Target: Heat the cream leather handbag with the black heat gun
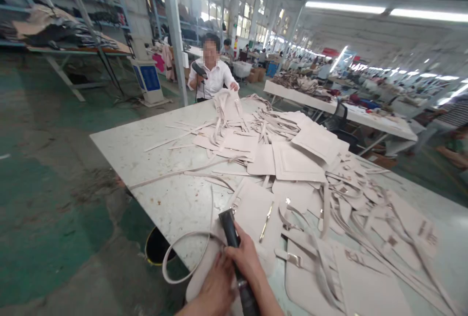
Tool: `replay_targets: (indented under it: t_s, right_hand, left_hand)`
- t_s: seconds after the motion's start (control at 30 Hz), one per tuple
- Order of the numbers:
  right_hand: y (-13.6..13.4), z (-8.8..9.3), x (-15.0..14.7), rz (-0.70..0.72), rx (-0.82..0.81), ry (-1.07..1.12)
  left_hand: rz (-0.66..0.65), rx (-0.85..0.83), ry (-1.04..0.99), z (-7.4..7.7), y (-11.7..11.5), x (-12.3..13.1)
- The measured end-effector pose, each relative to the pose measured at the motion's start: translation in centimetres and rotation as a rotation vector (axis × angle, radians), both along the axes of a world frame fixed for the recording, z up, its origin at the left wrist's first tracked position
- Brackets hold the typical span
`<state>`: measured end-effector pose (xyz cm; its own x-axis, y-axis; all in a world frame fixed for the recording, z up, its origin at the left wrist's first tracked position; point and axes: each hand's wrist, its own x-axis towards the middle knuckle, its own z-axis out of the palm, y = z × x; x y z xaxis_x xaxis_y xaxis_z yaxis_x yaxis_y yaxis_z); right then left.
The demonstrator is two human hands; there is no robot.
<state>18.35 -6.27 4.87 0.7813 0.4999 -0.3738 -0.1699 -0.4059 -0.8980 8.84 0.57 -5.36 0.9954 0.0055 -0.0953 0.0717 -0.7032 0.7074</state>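
My right hand (245,257) grips a black hand-held tool (229,228) whose tip points away from me over a pale leather bag piece (256,211) with a metal clasp. Just left of it, my left hand (215,289) presses down on the near edge of the same pale piece, next to a looped strap (179,252) that hangs over the table's edge. Both hands are at the bottom of the head view, close together.
The white worktable (146,155) carries several pale leather panels (296,162) and straps (351,204). A person in a white shirt (214,79) works at its far end with a dark tool. A black bin (157,246) stands under the near corner. Green floor lies to the left.
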Motion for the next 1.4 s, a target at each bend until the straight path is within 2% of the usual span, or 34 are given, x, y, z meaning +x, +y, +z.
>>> replay_targets:
  t_s: [0.1, 0.17, 0.23, 0.3, 0.37, 0.43, 0.5, 0.57, 0.63, 0.77, 0.9, 1.03, 1.13, 1.23, 1.3, 1.4]
  right_hand:
    - [-4.2, 1.6, 0.7, -0.108, 0.018, 0.048]
    - [-8.0, 2.2, 0.9, -0.187, 0.000, 0.058]
    - [-11.6, 2.2, 0.9, -0.267, -0.029, 0.053]
    - [-14.2, 1.7, 0.9, -0.323, -0.061, 0.045]
    - [-15.7, 1.1, 1.0, -0.362, -0.077, 0.055]
    - [-16.1, 0.8, 1.2, -0.379, -0.086, 0.068]
    - [-15.9, 0.7, 1.4, -0.375, -0.073, 0.077]
    - [-15.3, 0.7, 1.5, -0.340, -0.049, 0.091]
    - [-14.5, 0.1, 1.3, -0.300, -0.017, 0.155]
    - [-12.8, -2.7, 1.6, -0.290, 0.050, 0.343]
    - [-10.8, -5.0, 4.0, -0.292, 0.073, 0.263]
    - [-10.1, -4.6, 5.3, -0.324, 0.017, 0.202]
    - [-11.3, -3.5, 4.0, -0.367, -0.028, 0.176]
    - [-12.2, -2.7, 2.1, -0.310, -0.033, 0.218]
    - [-11.9, -2.4, 1.5, -0.244, -0.020, 0.249]
    - [-10.0, -2.5, 1.6, -0.196, -0.027, 0.258]
  left_hand:
    - [-0.061, 0.228, 0.029, 3.0, 5.6, -0.3]
    - [0.002, 0.414, 0.056, 5.2, 8.6, 0.2]
    - [0.096, 0.516, 0.051, 7.0, 9.5, 1.5]
    - [0.103, 0.505, 0.004, 7.6, 8.2, 3.2]
    - [0.026, 0.438, -0.041, 6.7, 5.6, 5.0]
    - [-0.058, 0.422, -0.006, 4.6, 2.8, 6.5]
    - [-0.104, 0.454, 0.052, 2.1, 1.0, 7.3]
    - [-0.132, 0.497, 0.051, 0.1, 0.5, 7.5]
    - [-0.148, 0.537, 0.016, -0.8, 0.8, 7.3]
    - [-0.187, 0.564, 0.046, -0.7, 1.7, 7.2]
    - [-0.231, 0.534, 0.081, -0.2, 1.8, 7.4]
    - [-0.258, 0.450, 0.105, 0.4, 2.7, 6.7]
    - [-0.398, 0.286, 0.058, 1.1, 4.3, 4.9]
    - [-0.540, 0.082, -0.042, 1.4, 5.5, 3.0]
    - [-0.486, 0.060, -0.070, 1.3, 5.5, 2.3]
    - [-0.219, 0.235, -0.022, 0.8, 4.7, 2.2]
